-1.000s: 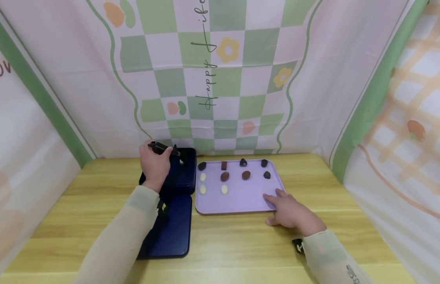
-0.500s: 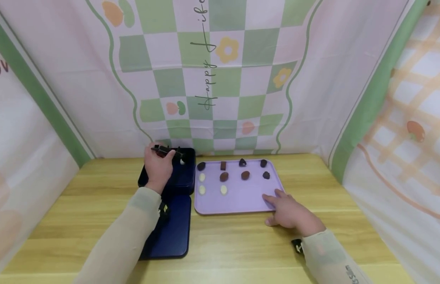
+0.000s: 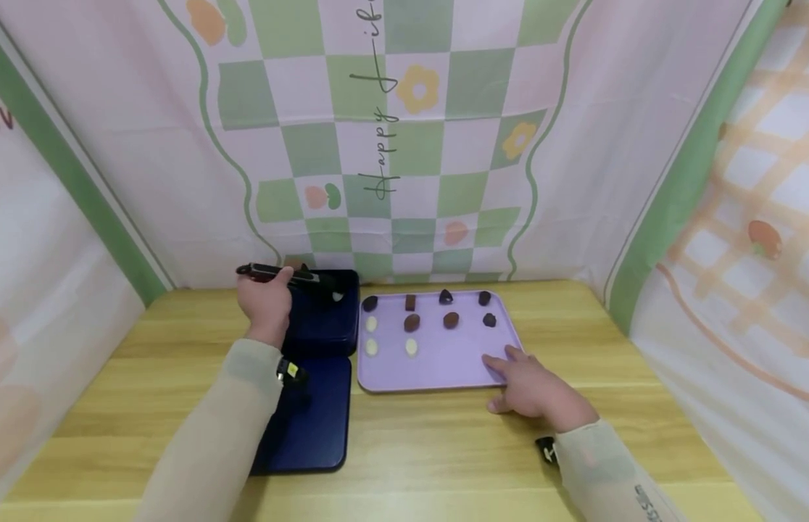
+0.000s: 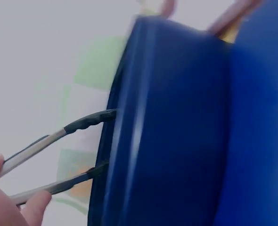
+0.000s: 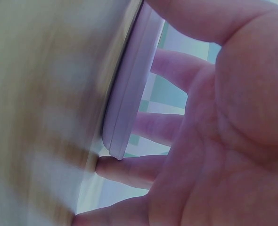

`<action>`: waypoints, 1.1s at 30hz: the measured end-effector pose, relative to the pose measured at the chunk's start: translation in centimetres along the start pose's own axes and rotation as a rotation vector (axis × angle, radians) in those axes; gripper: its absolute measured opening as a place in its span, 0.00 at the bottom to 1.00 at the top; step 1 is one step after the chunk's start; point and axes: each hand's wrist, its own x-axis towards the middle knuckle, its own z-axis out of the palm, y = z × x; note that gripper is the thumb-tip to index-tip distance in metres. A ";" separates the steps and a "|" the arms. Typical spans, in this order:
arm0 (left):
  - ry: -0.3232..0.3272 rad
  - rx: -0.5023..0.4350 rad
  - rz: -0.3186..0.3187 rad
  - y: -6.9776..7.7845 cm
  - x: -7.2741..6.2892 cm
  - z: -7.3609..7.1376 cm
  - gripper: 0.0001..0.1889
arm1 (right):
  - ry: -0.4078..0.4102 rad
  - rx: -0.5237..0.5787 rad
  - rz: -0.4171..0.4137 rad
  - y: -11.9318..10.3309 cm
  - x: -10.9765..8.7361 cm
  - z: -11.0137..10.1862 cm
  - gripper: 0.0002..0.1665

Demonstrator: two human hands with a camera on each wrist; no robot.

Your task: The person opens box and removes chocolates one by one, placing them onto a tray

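Note:
My left hand [image 3: 266,301] grips a pair of tongs [image 4: 42,141] with metal arms and black tips. Those tips reach over the rim into a dark blue box [image 3: 322,330], beside a small white piece [image 3: 338,296]. In the left wrist view the tongs' arms stand apart and the box wall [image 4: 176,122] hides their ends. My right hand [image 3: 538,388] rests at the front right corner of a lilac tray [image 3: 444,370], its fingers spread over the rim and the table. Rows of chocolate-like pieces lie on the tray, among them brown ovals [image 3: 451,320] and white ovals [image 3: 412,347].
A flat dark blue lid [image 3: 313,428] lies on the wooden table [image 3: 437,449] in front of the box. Behind the table hangs a checked cloth [image 3: 417,148], with more cloth at both sides. Darker pieces [image 3: 446,297] line the tray's back.
My left hand first shifts slightly right, then draws back to the left, with the tongs lying flatter over the box. The right hand and the pieces on the tray stay put.

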 end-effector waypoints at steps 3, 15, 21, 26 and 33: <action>0.040 -0.099 -0.114 0.3 1.0 -0.9 0.30 | -0.003 -0.001 0.000 -0.1 0.0 -0.1 0.49; 0.085 -0.292 -0.339 1.2 2.0 -2.7 0.30 | -0.005 0.002 0.010 0.1 0.0 -0.2 0.49; 0.056 -0.376 -0.364 2.2 1.2 -2.5 0.28 | -0.003 0.001 0.014 0.2 0.1 -0.1 0.49; 0.024 -0.389 -0.350 3.3 -0.1 -1.9 0.25 | 0.000 -0.002 0.007 0.0 0.0 -0.2 0.49; -0.051 -0.326 -0.202 4.2 -2.9 -0.3 0.20 | -0.004 0.000 0.004 -0.3 -0.1 -0.2 0.48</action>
